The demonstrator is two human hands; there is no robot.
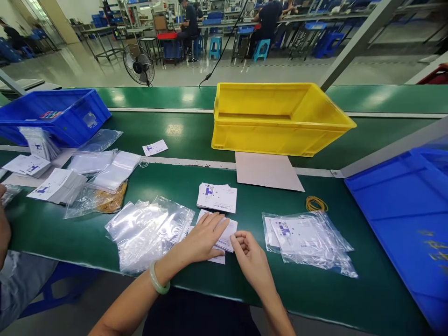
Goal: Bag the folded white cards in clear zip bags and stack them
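Note:
My left hand (207, 237) lies flat, fingers stretched out, over a small stack of white printed booklets (229, 232) with a purple logo. A loose sheet pokes out below its palm. At the right edge of that stack my right hand (250, 257) is closed, its thumb and curled forefinger pinching the edge of a booklet; the other fingertips are hidden. Just beyond lies another booklet stack (217, 198). Clear plastic bags (149, 233) are spread to the left of my left hand. On the right, several bagged booklets (304, 238) overlap in a pile.
Rubber bands (317, 204) lie behind the bagged pile. A yellow crate (276, 135) stands at the back, with cardboard (268, 171) before it. Blue crates (402, 224) flank the bench. On the left are more booklets (58, 185), bagged rubber bands (112, 198) and a co-worker's arm (4, 226).

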